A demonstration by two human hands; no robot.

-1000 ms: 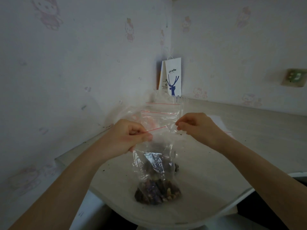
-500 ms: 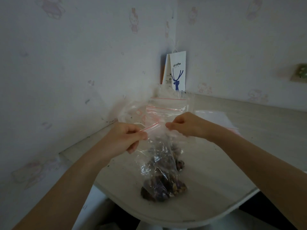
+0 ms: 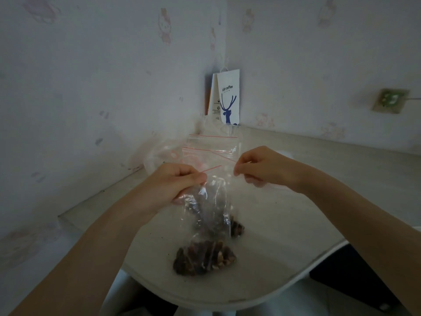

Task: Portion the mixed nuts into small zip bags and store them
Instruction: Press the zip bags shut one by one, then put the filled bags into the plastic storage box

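Hardly anything's moved since a moment ago: both hands are still pinching the bag top, the right one maybe a hair further out. Left hand (image 3: pixel 180 182) has its fingers curled, thumb and forefinger nipping the red strip of the zip bag (image 3: pixel 214 201). Right hand (image 3: pixel 266 166) pinches the other end of the top edge, other fingers tucked. The bag hangs below and between the hands, with the mixed nuts (image 3: pixel 205 258) bunched in its bottom on the pale surface (image 3: pixel 296 224). Just beyond the hands lie more clear bags (image 3: pixel 211 144), then a white paper bag (image 3: pixel 227 96) in the wallpapered corner. Both forearms angle in from the lower corners, knuckles up.
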